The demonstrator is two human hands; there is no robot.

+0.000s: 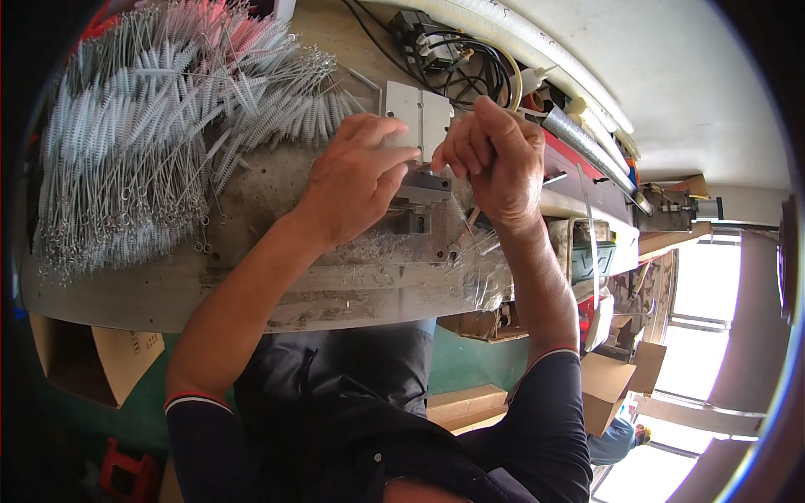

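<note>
My left hand (352, 180) rests on a small grey metal fixture (423, 201) bolted to the worn workbench (251, 285), with the fingertips against its pale upright plate (419, 113). My right hand (495, 159) is closed in a fist right beside it, over the top of the fixture, apparently pinching a thin wire or bristle piece that is too small to make out. A loose heap of clear bristles (402, 247) lies at the foot of the fixture.
A large pile of white twisted-wire tube brushes (159, 126) covers the bench's left side. Black cables and a small box (436, 50) sit behind the fixture, with tubes and pipes (579, 126) to the right. Cardboard boxes (117, 356) stand below the bench.
</note>
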